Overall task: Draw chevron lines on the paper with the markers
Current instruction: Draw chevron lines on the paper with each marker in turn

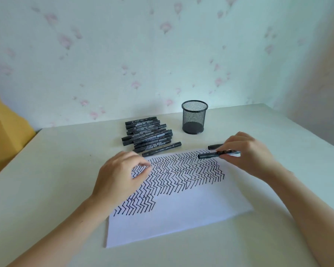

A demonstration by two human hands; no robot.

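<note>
The two forearms come in from the near edge, and between them lies the paper [181,209] on the desk [56,170], its near half still blank and its far half filled with black chevron rows.

The right hand [245,153] hovers over the paper's far right corner, its grip closed on a marker [212,155]: thumb and fingertips pinch the barrel near its right end. The marker lies almost level, its long axis running left to right, so most of its length sticks out to the left of the grip, toward the other hand. I cannot tell whether that protruding end is a cap or a bare tip. Just beyond the grip, on the desk, lies a short dark piece [215,146] that looks like a loose cap.

The left hand [120,176] sits over the paper's left part, fingers loosely curled with the fingertips drawn near the thumb, holding nothing I can make out. It is well apart from the marker's free end, yet it is the hand that end points at.

Further off from both grips, the pile of markers [147,133] lies behind the paper, and the mesh pen cup [194,116] stands to its right.

The next move likely turns on that left-pointing axis: either the left hand meets the free end, or the right swivels the marker tip-down onto the unfinished rows.
</note>
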